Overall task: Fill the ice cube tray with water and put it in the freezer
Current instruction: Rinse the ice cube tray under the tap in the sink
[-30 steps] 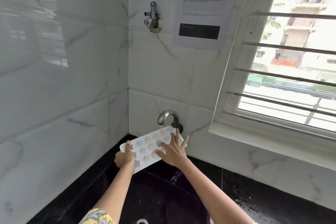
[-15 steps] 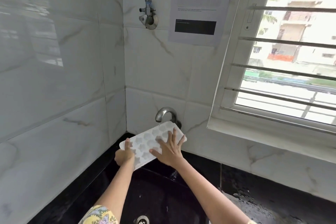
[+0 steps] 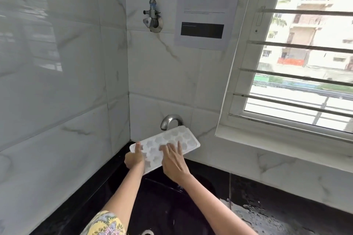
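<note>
Black counter (image 3: 286, 202) holds a black sink (image 3: 162, 206) and water puddles (image 3: 254, 215).

I am seeing a translucent white ice cube tray (image 3: 172, 142) showing star-shaped cell patterns, held just below a silver-grey tap (image 3: 170, 120). Below the tap, a glossy black sink (image 3: 162, 206) is showing. Behind the tap, white wall tiles (image 3: 162, 74) are carrying grey marble veining. Nearest me, well below the tap, a yellow floral sleeve (image 3: 106, 224) is showing.
</note>
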Demonstrator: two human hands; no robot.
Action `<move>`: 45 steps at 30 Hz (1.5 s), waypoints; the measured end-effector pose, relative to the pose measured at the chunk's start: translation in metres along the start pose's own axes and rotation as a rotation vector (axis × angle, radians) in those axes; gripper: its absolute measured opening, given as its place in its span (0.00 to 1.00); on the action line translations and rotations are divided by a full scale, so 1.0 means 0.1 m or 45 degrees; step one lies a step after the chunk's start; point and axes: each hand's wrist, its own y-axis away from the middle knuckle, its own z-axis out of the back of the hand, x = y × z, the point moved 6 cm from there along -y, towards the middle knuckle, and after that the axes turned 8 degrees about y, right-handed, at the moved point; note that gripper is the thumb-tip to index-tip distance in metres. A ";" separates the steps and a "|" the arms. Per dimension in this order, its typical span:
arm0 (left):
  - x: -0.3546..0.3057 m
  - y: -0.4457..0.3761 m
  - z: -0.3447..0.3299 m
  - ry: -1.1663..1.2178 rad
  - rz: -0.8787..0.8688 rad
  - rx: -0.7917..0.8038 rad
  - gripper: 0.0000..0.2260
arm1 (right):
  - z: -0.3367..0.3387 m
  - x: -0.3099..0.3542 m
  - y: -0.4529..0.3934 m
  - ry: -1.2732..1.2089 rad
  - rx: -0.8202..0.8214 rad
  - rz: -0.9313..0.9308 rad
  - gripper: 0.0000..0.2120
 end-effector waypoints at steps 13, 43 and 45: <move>0.05 0.03 -0.20 -0.068 0.009 0.029 0.29 | -0.01 -0.15 -0.08 -0.032 0.167 -0.094 0.31; 0.09 -0.08 -0.19 -0.023 0.058 0.043 0.28 | -0.09 -0.18 -0.15 -0.031 0.229 -0.070 0.50; 0.04 -0.10 -0.20 -0.074 0.038 0.058 0.29 | -0.07 -0.22 -0.11 -0.183 0.245 -0.024 0.50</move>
